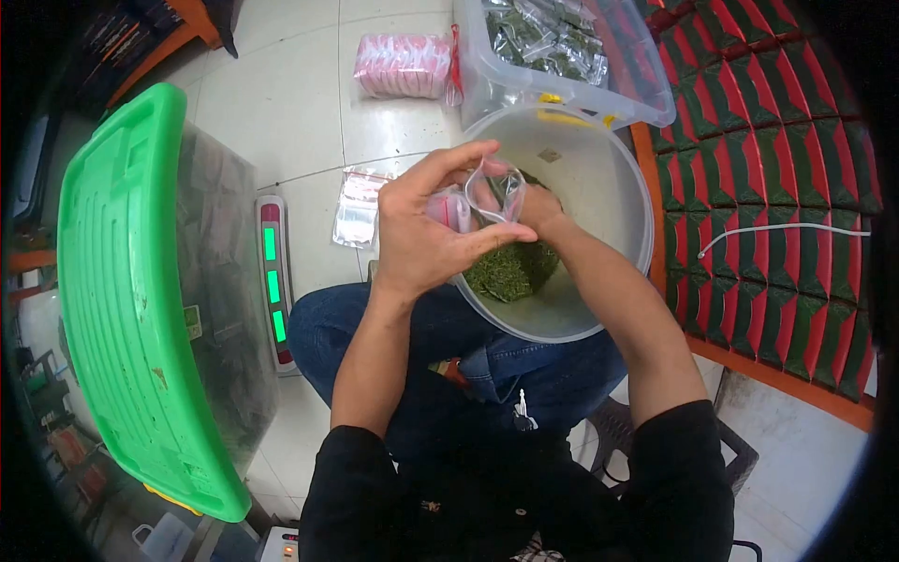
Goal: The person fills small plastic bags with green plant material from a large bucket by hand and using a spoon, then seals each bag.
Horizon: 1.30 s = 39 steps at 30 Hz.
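My left hand (417,225) grips a small clear zip bag (496,192) between thumb and fingers, its mouth spread apart above the bucket. Against that palm lies a pinkish stack of plastic bags (451,212). My right hand (543,211) reaches down into the white round bucket (646,211), just behind the bag; its fingers are hidden. Green dried, chopped leaves (510,273) lie in the bottom of the bucket, which stands against my legs.
Left stands a bin with a green lid (122,300), beside a scale with green displays (272,281). Flat clear bags (356,211) and a pink-striped pack (403,66) lie on the floor. Ahead is a tub (562,84) of filled bags; right, rows of green-red packs (768,178).
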{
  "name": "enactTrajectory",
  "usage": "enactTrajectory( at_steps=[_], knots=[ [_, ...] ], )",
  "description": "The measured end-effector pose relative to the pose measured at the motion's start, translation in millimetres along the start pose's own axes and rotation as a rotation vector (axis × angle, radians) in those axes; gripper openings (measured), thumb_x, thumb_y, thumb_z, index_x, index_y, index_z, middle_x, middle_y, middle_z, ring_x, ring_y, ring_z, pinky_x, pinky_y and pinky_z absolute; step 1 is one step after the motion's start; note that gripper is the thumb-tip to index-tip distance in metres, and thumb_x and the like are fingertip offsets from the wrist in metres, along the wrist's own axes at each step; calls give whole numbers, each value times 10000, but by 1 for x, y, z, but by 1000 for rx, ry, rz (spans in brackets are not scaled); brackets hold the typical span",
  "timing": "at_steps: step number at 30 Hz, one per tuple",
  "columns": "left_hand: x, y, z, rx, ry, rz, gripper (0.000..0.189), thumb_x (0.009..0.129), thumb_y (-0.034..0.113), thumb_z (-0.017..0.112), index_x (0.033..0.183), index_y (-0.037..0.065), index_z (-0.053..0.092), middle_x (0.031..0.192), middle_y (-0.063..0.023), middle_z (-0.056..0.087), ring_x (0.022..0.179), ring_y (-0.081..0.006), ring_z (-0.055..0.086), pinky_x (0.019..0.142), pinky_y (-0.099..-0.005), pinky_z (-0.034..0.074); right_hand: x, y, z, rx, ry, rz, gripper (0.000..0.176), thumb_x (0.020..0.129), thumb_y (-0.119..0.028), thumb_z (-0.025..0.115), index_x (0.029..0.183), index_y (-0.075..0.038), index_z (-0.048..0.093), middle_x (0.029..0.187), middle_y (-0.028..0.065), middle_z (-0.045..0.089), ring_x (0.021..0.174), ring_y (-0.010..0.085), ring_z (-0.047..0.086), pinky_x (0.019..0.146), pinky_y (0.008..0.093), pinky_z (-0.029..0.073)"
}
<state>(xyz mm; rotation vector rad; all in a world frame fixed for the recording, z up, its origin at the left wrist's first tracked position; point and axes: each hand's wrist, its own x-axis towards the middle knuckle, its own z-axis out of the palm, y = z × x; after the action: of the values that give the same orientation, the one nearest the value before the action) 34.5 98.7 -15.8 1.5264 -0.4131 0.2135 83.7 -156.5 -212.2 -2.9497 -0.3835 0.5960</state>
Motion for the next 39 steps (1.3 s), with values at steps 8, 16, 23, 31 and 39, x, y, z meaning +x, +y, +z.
enactTrajectory(
  at_steps=[8,16,23,31,39],
  knots=[
    [5,12,-2,-531,-36,-336,670,741,26,892,1344,-10,603,1148,-121,709,825,-119,665,784,-270,576,-13,-44,-42,232,133,-57,239,917,-147,607,1091,-43,733,1094,164,746,999,351,730,854,456,590],
    [-2,-7,26,-357,-61,-65,693,674,44,927,1312,16,657,1202,-114,715,1148,-185,652,1020,-338,511,-21,-68,-18,1614,328,-141,291,893,-285,713,1089,-71,713,869,85,720,780,258,703,736,370,560],
    [-3,1,34,-150,17,-59,712,688,60,939,1319,-1,614,1209,-123,698,1163,-192,638,1024,-349,504,-103,-49,-113,1428,-137,134,165,1029,-166,603,1008,-16,666,802,28,644,658,92,574,600,234,452],
    [-7,16,44,54,105,-9,535,714,88,927,1190,42,688,1128,-98,711,646,-90,654,569,-254,515,-161,-32,-166,1406,188,108,157,1044,-168,588,1038,-18,635,808,33,646,648,87,569,588,232,449],
    [-18,17,57,364,123,32,584,669,155,946,1187,51,698,1123,-112,693,719,-198,695,556,-293,545,-179,-50,-226,1256,727,-10,158,1034,-150,600,1037,5,633,780,44,662,637,84,584,576,245,475]
  ],
)
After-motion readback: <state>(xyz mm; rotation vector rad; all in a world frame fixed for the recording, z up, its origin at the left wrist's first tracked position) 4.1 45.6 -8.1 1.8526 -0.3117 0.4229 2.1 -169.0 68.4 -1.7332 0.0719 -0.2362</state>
